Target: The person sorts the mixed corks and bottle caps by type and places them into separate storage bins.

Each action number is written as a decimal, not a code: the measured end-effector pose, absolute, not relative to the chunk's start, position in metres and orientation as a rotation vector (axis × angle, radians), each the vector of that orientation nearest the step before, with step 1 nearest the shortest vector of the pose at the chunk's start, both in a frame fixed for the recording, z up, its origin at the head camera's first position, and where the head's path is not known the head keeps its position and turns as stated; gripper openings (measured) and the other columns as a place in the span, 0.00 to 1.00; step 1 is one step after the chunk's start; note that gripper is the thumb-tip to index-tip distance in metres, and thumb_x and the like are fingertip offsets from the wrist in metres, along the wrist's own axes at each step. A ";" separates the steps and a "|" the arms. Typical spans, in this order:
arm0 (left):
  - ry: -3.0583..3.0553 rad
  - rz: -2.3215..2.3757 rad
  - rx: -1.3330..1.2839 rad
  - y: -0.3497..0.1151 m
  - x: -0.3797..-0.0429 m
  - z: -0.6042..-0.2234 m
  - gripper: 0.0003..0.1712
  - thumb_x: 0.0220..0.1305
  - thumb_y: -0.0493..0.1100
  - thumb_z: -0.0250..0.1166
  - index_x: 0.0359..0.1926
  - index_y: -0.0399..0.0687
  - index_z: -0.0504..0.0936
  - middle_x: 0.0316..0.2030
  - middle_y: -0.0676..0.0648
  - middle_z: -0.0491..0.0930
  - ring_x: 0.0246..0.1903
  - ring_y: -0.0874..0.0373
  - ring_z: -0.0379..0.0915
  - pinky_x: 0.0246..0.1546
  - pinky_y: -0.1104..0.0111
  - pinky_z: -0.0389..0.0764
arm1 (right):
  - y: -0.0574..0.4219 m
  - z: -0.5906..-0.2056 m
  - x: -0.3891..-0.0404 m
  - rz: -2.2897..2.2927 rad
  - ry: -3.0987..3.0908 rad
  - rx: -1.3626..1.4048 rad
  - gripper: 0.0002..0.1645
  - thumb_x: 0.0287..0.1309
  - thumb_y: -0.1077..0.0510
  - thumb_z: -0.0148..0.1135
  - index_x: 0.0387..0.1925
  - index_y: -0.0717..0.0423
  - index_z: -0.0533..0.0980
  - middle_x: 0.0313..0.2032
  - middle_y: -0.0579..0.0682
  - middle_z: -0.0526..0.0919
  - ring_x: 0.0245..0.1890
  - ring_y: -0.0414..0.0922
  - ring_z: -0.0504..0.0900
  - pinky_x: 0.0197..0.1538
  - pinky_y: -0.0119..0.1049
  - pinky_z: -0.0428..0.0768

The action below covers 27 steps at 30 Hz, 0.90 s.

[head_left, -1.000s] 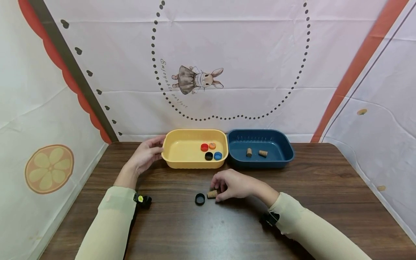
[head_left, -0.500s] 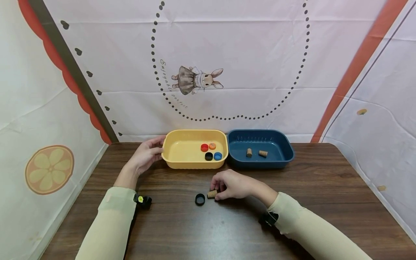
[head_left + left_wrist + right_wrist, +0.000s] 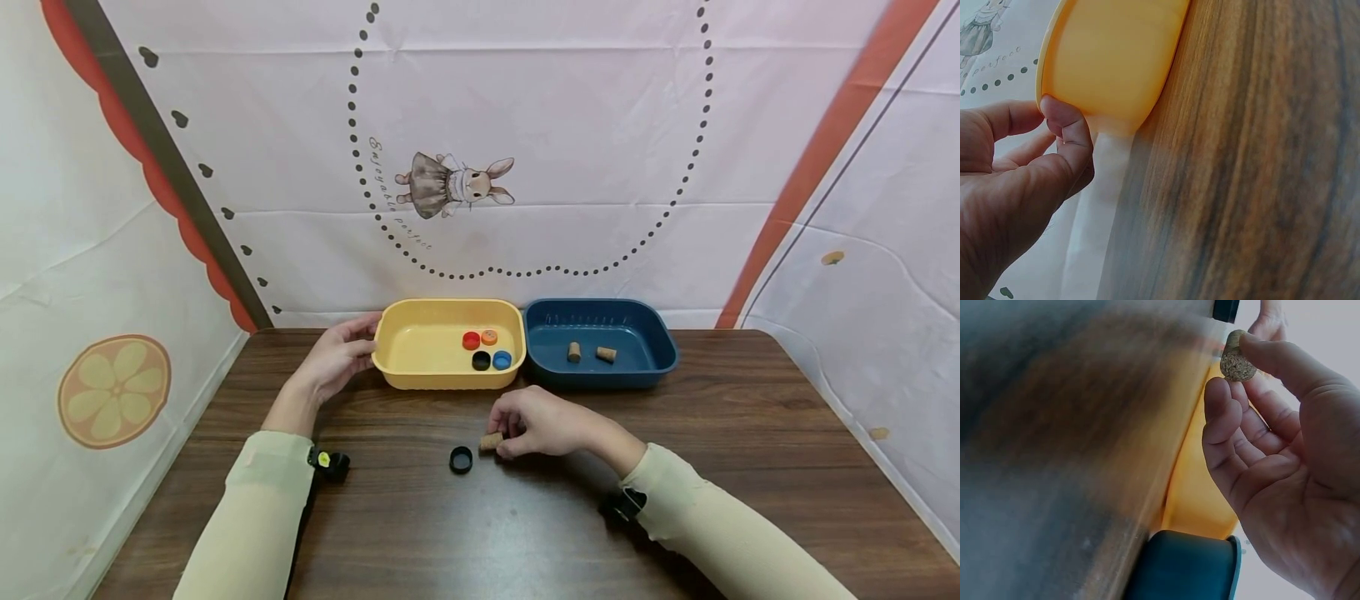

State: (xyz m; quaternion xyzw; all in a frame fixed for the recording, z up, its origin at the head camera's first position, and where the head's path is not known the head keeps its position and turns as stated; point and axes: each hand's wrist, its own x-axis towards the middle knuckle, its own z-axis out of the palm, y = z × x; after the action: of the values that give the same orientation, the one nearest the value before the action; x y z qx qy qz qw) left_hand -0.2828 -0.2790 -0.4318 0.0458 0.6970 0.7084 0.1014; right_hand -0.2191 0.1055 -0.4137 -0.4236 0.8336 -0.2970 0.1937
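Note:
My right hand pinches a cork between thumb and fingers, close over the table. In the right wrist view the thumb lies on one side of the cork and the fingertips on the other. Just left of it a black bottle cap lies on the wood. My left hand grips the left end of a yellow tray; the left wrist view has thumb and fingers at the rim of the yellow tray. Inside it, toward the right, are a red cap, an orange cap, a black cap and a blue cap.
A dark blue tray stands against the yellow one's right side, with an upright cork and a lying cork in it. Behind both trays hangs a printed cloth. The brown wooden table extends toward me.
The cork in my right hand has risen slightly, away from the spot where it lay beside the black cap. My left hand stays at the yellow tray.

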 end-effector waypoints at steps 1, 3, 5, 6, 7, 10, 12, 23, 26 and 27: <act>2.055 2.094 0.131 -0.279 -0.283 -0.432 0.36 0.77 0.27 0.55 0.82 0.39 0.60 0.68 0.30 0.61 0.55 0.43 0.72 0.43 0.69 0.84 | 0.106 -0.412 -0.219 -0.838 2.342 -1.179 0.10 0.64 0.56 0.75 0.45 0.44 0.84 0.40 0.41 0.84 0.40 0.41 0.83 0.44 0.35 0.83; 2.057 2.090 0.131 -0.279 -0.283 -0.431 0.36 0.78 0.28 0.55 0.82 0.39 0.59 0.69 0.30 0.61 0.56 0.41 0.71 0.44 0.68 0.84 | 0.107 -0.409 -0.218 -0.853 2.347 -1.168 0.10 0.65 0.56 0.74 0.46 0.44 0.84 0.40 0.41 0.84 0.40 0.41 0.83 0.45 0.36 0.83; 2.058 2.087 0.133 -0.278 -0.283 -0.431 0.36 0.78 0.28 0.55 0.82 0.39 0.59 0.69 0.30 0.61 0.57 0.41 0.71 0.44 0.68 0.84 | 0.108 -0.406 -0.218 -0.867 2.355 -1.162 0.10 0.65 0.57 0.73 0.46 0.44 0.84 0.40 0.40 0.84 0.41 0.41 0.83 0.45 0.36 0.84; 2.060 2.085 0.134 -0.278 -0.283 -0.431 0.36 0.78 0.28 0.55 0.82 0.39 0.59 0.69 0.30 0.61 0.57 0.40 0.71 0.45 0.68 0.84 | 0.109 -0.405 -0.217 -0.873 2.362 -1.160 0.10 0.65 0.58 0.73 0.46 0.44 0.84 0.40 0.39 0.84 0.41 0.41 0.83 0.45 0.36 0.84; 2.060 2.084 0.135 -0.278 -0.283 -0.431 0.36 0.78 0.28 0.55 0.83 0.39 0.59 0.69 0.30 0.61 0.57 0.40 0.71 0.45 0.68 0.84 | 0.109 -0.403 -0.217 -0.878 2.370 -1.158 0.10 0.65 0.58 0.73 0.46 0.44 0.84 0.40 0.39 0.84 0.40 0.40 0.83 0.45 0.36 0.84; 2.060 2.083 0.139 -0.279 -0.284 -0.431 0.36 0.78 0.28 0.55 0.83 0.39 0.58 0.70 0.30 0.61 0.57 0.40 0.71 0.45 0.67 0.84 | 0.112 -0.399 -0.217 -0.897 2.391 -1.143 0.10 0.65 0.58 0.74 0.46 0.43 0.83 0.40 0.37 0.84 0.40 0.40 0.83 0.43 0.37 0.84; 2.058 2.085 0.140 -0.279 -0.284 -0.432 0.37 0.78 0.28 0.55 0.83 0.39 0.58 0.69 0.30 0.61 0.57 0.41 0.72 0.45 0.67 0.84 | 0.113 -0.395 -0.217 -0.910 2.403 -1.127 0.10 0.65 0.57 0.74 0.46 0.42 0.84 0.39 0.37 0.84 0.39 0.40 0.82 0.43 0.37 0.84; 2.064 2.081 0.156 -0.280 -0.281 -0.432 0.36 0.78 0.27 0.54 0.83 0.38 0.58 0.67 0.31 0.62 0.53 0.46 0.75 0.45 0.69 0.84 | 0.125 -0.380 -0.221 -0.985 2.459 -1.143 0.11 0.64 0.57 0.74 0.46 0.45 0.83 0.38 0.39 0.84 0.37 0.41 0.82 0.41 0.38 0.84; 2.058 2.083 0.159 -0.280 -0.281 -0.432 0.37 0.78 0.27 0.55 0.83 0.39 0.58 0.67 0.32 0.62 0.53 0.47 0.75 0.45 0.68 0.84 | 0.129 -0.375 -0.223 -1.001 2.482 -1.125 0.11 0.64 0.57 0.75 0.47 0.45 0.83 0.37 0.39 0.84 0.38 0.42 0.82 0.42 0.38 0.84; 2.056 2.086 0.156 -0.280 -0.281 -0.432 0.37 0.78 0.27 0.55 0.83 0.39 0.58 0.67 0.32 0.62 0.53 0.47 0.75 0.45 0.68 0.84 | 0.130 -0.374 -0.223 -1.003 2.492 -1.120 0.11 0.65 0.56 0.75 0.47 0.45 0.83 0.37 0.39 0.84 0.38 0.42 0.82 0.42 0.37 0.85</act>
State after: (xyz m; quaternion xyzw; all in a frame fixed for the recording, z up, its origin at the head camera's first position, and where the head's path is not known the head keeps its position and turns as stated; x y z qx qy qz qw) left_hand -0.2810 -0.2804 -0.4323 0.0528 0.6972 0.7073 0.1042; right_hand -0.2234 0.1299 -0.3739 -0.3821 0.8506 -0.3424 0.1153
